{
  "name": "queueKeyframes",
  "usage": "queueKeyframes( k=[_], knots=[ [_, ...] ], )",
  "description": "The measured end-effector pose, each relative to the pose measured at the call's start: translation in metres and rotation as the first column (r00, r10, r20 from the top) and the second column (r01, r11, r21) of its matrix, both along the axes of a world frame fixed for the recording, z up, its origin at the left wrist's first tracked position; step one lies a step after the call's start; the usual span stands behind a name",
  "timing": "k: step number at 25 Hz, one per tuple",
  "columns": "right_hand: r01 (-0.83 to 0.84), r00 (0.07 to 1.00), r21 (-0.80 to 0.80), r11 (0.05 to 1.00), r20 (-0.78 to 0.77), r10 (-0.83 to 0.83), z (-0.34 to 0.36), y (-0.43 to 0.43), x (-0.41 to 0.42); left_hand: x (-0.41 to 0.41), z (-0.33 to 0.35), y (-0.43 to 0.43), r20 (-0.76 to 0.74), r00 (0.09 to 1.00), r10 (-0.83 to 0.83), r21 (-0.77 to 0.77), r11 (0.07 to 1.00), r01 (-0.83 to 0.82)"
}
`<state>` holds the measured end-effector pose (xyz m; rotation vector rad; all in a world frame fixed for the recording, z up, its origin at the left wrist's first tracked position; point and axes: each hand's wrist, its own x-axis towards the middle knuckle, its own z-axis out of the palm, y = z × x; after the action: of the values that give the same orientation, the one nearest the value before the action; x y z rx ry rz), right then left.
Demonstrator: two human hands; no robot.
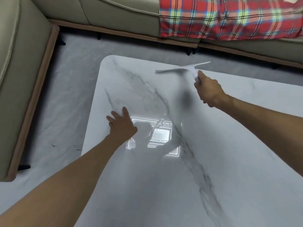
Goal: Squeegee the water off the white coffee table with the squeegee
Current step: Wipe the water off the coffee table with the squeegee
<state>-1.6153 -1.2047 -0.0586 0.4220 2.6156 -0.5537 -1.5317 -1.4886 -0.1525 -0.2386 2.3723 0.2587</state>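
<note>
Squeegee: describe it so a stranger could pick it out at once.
Find the white veined table filling the middle of the view. Near its far edge the right hand grips a handle, and the squeegee is the pale T-shaped tool reaching out from it. It is the only tool here; the left hand rests flat on the table, holding nothing.

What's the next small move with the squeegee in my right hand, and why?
Probably set the squeegee blade down on the coffee table and draw it toward the water streak. Your right hand holds it at the far edge, beyond the streak; your left hand rests flat near the water.
</note>
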Motion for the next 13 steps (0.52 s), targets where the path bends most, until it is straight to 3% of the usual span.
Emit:
queueKeyframes(
  k=[2,6,10,13],
  knots=[
    [0.125,0.992,-0.069,0.99,0.034,-0.123,-0.013,-0.007,-0.004,-0.005,-0.004,0.001,0.004,1.0,-0.004,-0.024,1.0,0.004],
    [-0.058,0.998,0.0,0.998,-0.008,0.058,-0.015,-0.01,0.068,-0.011,-0.001,0.005,0.047,0.999,0.015,-0.032,0.999,-0.014],
    [-0.169,0.957,0.009,0.986,0.241,0.162,0.023,0.005,0.145,-0.018,0.007,0.003,0.073,0.995,0.062,0.015,0.998,-0.063],
    [-0.124,0.986,0.022,0.992,0.119,0.121,0.031,0.012,0.1,-0.017,0.006,0.002,0.076,0.996,0.056,0.028,0.998,-0.058]
  ],
)
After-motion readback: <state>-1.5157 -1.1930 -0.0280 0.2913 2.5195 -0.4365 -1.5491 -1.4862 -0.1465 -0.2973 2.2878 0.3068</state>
